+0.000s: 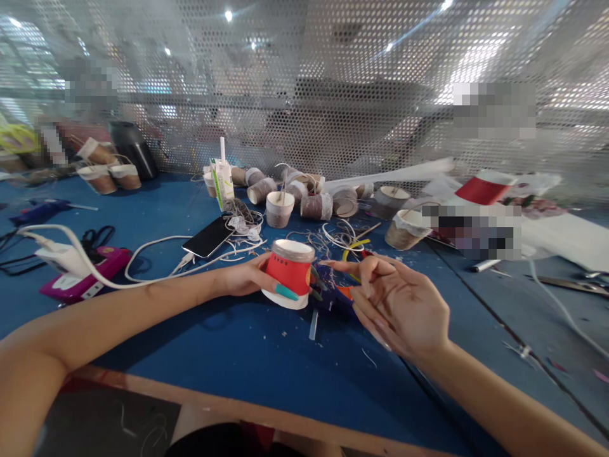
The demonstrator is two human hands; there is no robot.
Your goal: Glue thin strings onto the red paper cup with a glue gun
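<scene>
Bare forearms reach in from the lower corners, closest to the camera, over a blue tabletop. Between the hands, near the table's front edge, is a red cup with a grey band around its top and a white lower border. The left hand clasps it from the side, thumb with a long teal nail across the front, other fingertips showing at the far side. The right hand is loosely curled, palm turned up, forefinger pointing to the cup's upper side; whether its fingertips pinch anything, one cannot tell.

Just behind the cup and right hand lies a blue tool with an orange part, a clear stick near it. Beyond sit loose strands of cord and a yellow strip. A phone, joined to a white cable, lies to the left, with a purple power strip farther that way. Farther back, a drink carton with a straw stands beside a jumble of cord-wrapped cups. Scissors lie at the far right. A perforated screen spans the background.
</scene>
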